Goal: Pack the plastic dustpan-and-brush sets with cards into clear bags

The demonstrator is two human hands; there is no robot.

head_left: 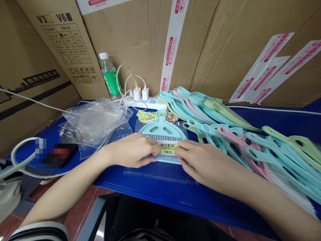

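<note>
A light blue dustpan (162, 129) with a matching brush nested on it lies on the blue table, its handle toward the boxes. Across its lower part is a yellow and white label card (167, 149). Clear plastic (155, 173) spreads under and around the set. My left hand (136, 150) pinches the card's left end with curled fingers. On the right end, the fingertips of my right hand (200, 160) press down, bent and close together.
Stacked dustpans (193, 103) and several brushes (233, 140) cover the right side. Clear bags (97, 120) and a dark, blurred-out object (59, 154) lie left. A power strip (150, 103), a bottle (110, 77) and more cards (147, 117) sit behind, before cardboard boxes (140, 36).
</note>
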